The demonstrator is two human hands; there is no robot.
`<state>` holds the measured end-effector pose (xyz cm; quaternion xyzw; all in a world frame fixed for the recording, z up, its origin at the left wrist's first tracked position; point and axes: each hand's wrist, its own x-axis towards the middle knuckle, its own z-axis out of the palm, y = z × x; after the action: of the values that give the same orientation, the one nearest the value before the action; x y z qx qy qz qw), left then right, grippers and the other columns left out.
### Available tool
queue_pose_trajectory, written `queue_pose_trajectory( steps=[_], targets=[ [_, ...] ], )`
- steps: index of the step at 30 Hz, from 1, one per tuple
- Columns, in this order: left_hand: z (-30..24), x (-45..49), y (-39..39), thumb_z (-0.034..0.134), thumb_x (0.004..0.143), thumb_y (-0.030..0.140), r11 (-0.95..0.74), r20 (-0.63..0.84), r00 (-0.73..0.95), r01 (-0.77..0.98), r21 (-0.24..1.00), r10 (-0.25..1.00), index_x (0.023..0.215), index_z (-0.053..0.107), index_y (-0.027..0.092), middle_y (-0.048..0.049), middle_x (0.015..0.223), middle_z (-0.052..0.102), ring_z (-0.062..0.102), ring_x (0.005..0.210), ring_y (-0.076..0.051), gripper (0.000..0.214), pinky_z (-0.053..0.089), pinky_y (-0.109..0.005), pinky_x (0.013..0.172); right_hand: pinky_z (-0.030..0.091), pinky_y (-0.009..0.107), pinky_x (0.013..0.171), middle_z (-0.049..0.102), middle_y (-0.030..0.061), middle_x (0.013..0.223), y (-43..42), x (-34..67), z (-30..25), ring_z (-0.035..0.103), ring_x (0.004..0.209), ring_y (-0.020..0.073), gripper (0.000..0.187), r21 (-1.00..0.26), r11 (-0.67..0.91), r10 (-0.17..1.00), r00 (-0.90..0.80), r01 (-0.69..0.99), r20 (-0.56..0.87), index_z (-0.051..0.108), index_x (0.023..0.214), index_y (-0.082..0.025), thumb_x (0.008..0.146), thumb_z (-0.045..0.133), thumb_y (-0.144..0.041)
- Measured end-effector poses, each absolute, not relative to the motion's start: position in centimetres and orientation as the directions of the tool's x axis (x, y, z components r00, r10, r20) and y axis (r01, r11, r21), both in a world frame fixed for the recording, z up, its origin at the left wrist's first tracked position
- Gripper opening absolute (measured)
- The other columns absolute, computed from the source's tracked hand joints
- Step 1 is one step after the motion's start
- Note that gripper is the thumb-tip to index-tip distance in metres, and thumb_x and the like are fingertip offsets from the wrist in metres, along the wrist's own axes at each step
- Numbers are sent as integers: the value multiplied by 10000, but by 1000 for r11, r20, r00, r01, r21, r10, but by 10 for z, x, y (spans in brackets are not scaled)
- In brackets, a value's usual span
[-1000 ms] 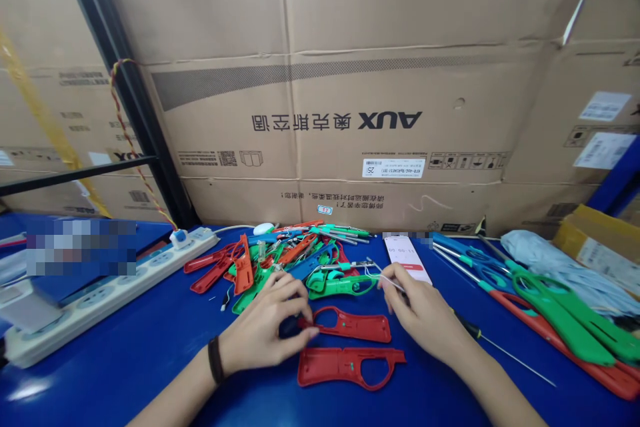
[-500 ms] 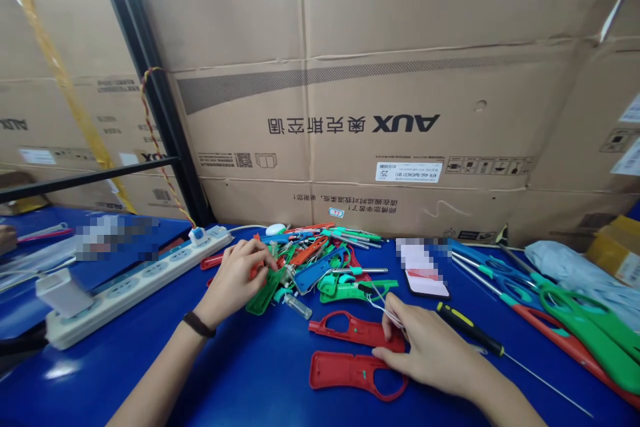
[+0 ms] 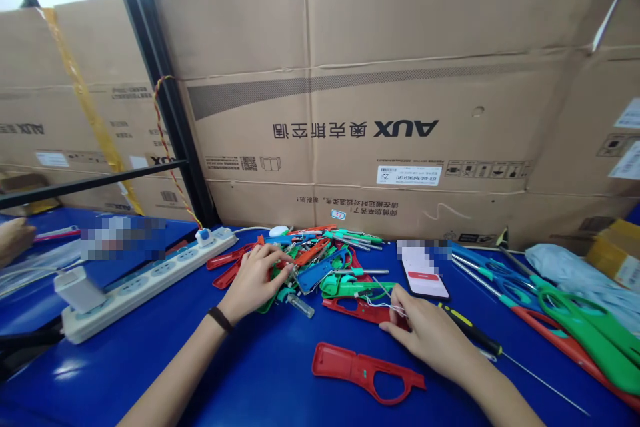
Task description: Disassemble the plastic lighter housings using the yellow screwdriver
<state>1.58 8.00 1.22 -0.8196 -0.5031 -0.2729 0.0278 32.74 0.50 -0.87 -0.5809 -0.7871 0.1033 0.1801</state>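
Right hand [image 3: 425, 337] is pinching a thin white wire [image 3: 384, 305] just over a red handle shell [image 3: 350, 305] lying on the blue table [image 3: 260, 373], while left hand [image 3: 255, 275] is resting, fingers loosely spread, on the nearby pile of coloured plastic parts [image 3: 330, 267].

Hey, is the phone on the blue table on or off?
On. The phone lies face up, screen lit white with a red bar, beside the right hand pinching a wire.
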Motion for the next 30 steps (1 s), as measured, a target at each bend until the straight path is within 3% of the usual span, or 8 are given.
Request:
queue_pose_trajectory(
  steps=[11,18,25,30],
  targets=[
    [8,12,82,330,882,192,-499,487,344,835,233,803,990,620,221,-58,1024,592,504,927,-247,311,390,-419,822,315,230,546,621,-30,747,3,328,-2,588,664,173,186,-410,297,955,-260,863,143,384,783,-239,802,562,-188],
    [8,22,77,363,945,292,-618,443,480,747,246,757,1221,539,273,-48,1248,540,454,1149,-239,327,331,-442,994,302,247,537,624,10,768,5,325,-5,598,679,212,152,-288,272,957,-228,918,178,369,799,-241,826,510,-193],
    [-1,30,75,366,962,372,-601,343,513,762,241,787,1203,561,276,-37,1299,536,436,1231,-223,325,195,-496,1091,342,251,554,618,14,774,7,333,2,587,634,191,97,-339,221,967,-160,914,199,402,811,-238,827,496,-218],
    [-4,27,78,368,958,383,-585,363,491,781,220,792,1186,567,226,-65,1269,557,455,1208,-227,341,243,-481,1079,341,248,543,630,10,754,6,337,5,605,639,199,94,-381,182,979,-132,907,154,448,872,-236,821,523,-261]
  ],
)
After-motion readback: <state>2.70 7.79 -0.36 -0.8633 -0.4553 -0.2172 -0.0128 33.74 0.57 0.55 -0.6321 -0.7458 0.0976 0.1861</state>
